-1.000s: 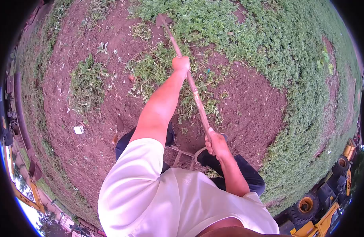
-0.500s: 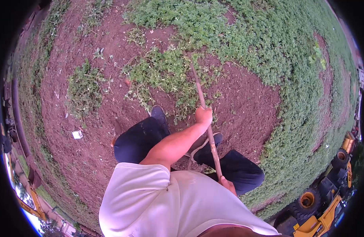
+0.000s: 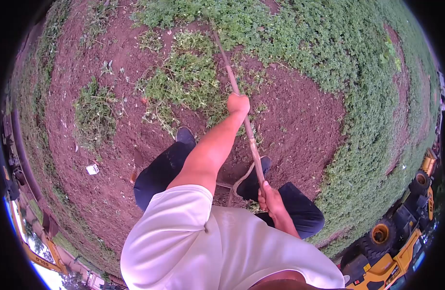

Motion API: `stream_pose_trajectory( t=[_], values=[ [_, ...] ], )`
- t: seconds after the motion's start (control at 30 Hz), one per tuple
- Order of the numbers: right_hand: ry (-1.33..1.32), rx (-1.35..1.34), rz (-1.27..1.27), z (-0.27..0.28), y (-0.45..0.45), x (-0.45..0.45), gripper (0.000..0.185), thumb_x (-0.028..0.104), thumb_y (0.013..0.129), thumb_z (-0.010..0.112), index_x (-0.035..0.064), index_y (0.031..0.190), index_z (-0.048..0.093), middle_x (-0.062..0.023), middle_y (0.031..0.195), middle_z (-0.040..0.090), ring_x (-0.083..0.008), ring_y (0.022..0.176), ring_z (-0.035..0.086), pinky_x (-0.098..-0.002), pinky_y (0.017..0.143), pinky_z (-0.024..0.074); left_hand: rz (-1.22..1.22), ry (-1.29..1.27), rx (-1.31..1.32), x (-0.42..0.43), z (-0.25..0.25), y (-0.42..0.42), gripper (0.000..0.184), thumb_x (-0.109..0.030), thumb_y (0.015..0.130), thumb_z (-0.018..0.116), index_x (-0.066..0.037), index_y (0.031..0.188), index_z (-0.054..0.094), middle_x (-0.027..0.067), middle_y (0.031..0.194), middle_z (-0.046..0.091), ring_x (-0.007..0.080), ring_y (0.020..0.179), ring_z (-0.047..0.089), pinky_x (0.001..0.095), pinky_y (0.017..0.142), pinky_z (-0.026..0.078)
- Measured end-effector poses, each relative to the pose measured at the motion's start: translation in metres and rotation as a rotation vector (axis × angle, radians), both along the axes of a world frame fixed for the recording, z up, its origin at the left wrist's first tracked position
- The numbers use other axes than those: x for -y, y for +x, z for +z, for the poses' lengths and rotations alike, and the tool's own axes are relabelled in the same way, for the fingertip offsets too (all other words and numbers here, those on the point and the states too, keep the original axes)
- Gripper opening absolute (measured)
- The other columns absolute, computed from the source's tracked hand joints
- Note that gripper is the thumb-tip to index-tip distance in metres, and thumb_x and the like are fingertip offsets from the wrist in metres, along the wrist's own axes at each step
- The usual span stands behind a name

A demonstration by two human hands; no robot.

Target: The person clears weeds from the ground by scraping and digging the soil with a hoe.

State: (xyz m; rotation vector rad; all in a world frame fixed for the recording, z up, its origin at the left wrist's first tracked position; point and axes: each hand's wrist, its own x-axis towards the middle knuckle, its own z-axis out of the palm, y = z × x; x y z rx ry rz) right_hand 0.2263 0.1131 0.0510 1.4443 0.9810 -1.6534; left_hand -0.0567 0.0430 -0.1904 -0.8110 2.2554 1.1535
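A long wooden handle (image 3: 252,140) slants from my lap up to the edge of the green plants (image 3: 299,43). My left hand (image 3: 238,104) is wrapped round its middle, with the arm stretched forward. Lower down, near my knee, my right hand (image 3: 271,199) grips the handle's near end. The far end reaches the leaves, and the tool's head cannot be made out there. Left of the handle, loose pulled plants (image 3: 183,82) lie on the brown soil (image 3: 299,121).
Another heap of cut plants (image 3: 95,113) and a small white object (image 3: 92,169) lie on the left. A low stool or frame (image 3: 241,181) shows between my legs. Yellow machinery (image 3: 381,234) stands at lower right, and a yellow arm (image 3: 43,261) at lower left.
The handle was drawn back toward me half a second ago. Now it reaches forward again, and both hands have moved up and forward with it.
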Motion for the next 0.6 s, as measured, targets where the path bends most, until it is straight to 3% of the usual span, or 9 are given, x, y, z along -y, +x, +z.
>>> stream_pose_trajectory(
  t=[0.1,0.17,0.2,0.3,0.33,0.4,0.43,0.53,0.6],
  values=[
    [-0.007,-0.039,0.012,0.057,0.021,0.007,0.051,0.052,0.105,0.044,0.0099,0.079,0.051,0.0043,0.058,0.042,-0.0080,0.047,0.039,-0.0267,0.044,0.0311,0.064,0.119,0.064,0.003,0.039,0.047,0.027,-0.020,0.084,0.064,0.004,0.097,0.068,0.0273,0.089,0.071,0.0410,0.087,0.072,0.0473,0.078,0.055],
    [0.090,-0.152,0.093,0.067,0.080,0.005,0.048,0.050,0.105,0.048,0.0083,0.081,0.057,0.0051,0.063,0.045,-0.0065,0.052,0.039,-0.0264,0.048,0.0301,0.077,0.123,0.080,0.004,0.020,0.100,0.027,-0.021,0.083,0.065,0.003,0.096,0.067,0.0261,0.086,0.071,0.0395,0.085,0.072,0.0472,0.076,0.055],
    [0.086,-0.153,0.093,0.070,0.102,0.010,0.048,0.050,0.105,0.048,0.0083,0.081,0.057,0.0051,0.063,0.045,-0.0065,0.052,0.039,-0.0264,0.048,0.0301,0.030,0.085,0.122,0.006,0.063,0.109,0.027,-0.022,0.083,0.066,0.003,0.094,0.067,0.0254,0.083,0.070,0.0397,0.082,0.072,0.0467,0.075,0.055],
    [0.309,0.008,0.041,0.072,0.121,0.013,0.046,0.043,0.106,0.048,0.0074,0.079,0.057,0.0054,0.066,0.046,-0.0048,0.055,0.038,-0.0271,0.049,0.0288,0.192,0.370,0.113,0.001,0.048,0.126,0.016,-0.016,0.087,0.064,0.000,0.086,0.063,0.0147,0.071,0.066,0.0270,0.060,0.067,0.0407,0.057,0.052],
    [0.270,-0.059,0.118,0.072,0.103,0.011,0.045,0.041,0.106,0.049,0.0072,0.079,0.057,0.0052,0.066,0.046,-0.0046,0.055,0.038,-0.0267,0.049,0.0291,0.197,0.368,0.107,0.007,0.057,0.112,0.016,-0.016,0.087,0.064,0.000,0.086,0.063,0.0147,0.071,0.066,0.0270,0.060,0.067,0.0407,0.057,0.052],
    [0.191,-0.105,0.163,0.066,0.057,0.011,0.043,0.039,0.107,0.049,0.0066,0.079,0.057,0.0047,0.064,0.046,-0.0044,0.053,0.040,-0.0252,0.047,0.0297,0.333,0.588,0.010,0.016,0.066,0.066,0.010,-0.011,0.089,0.062,-0.002,0.085,0.061,0.0055,0.064,0.059,0.0166,0.051,0.058,0.0353,0.046,0.046],
    [0.184,-0.116,0.172,0.052,0.041,0.014,0.043,0.039,0.107,0.049,0.0066,0.079,0.057,0.0047,0.064,0.046,-0.0044,0.053,0.040,-0.0252,0.047,0.0297,0.368,0.687,-0.054,0.024,0.047,0.049,0.010,-0.013,0.092,0.060,-0.005,0.086,0.057,0.0002,0.061,0.053,0.0130,0.044,0.050,0.0304,0.038,0.038],
    [0.292,-0.223,0.260,0.005,0.013,0.031,0.042,0.037,0.107,0.050,0.0074,0.078,0.056,0.0049,0.058,0.045,-0.0046,0.047,0.040,-0.0247,0.043,0.0303,0.451,0.604,-0.053,0.053,0.052,-0.008,0.012,-0.014,0.093,0.059,-0.006,0.085,0.056,0.0001,0.060,0.052,0.0128,0.043,0.049,0.0308,0.037,0.038],
    [0.260,-0.307,0.283,-0.025,-0.015,0.034,0.043,0.038,0.107,0.050,0.0074,0.078,0.056,0.0049,0.058,0.045,-0.0046,0.046,0.040,-0.0246,0.042,0.0306,0.365,0.616,-0.172,0.077,0.059,-0.040,0.012,-0.013,0.094,0.059,-0.007,0.084,0.055,0.0000,0.060,0.050,0.0132,0.043,0.048,0.0314,0.038,0.038]
  ],
)
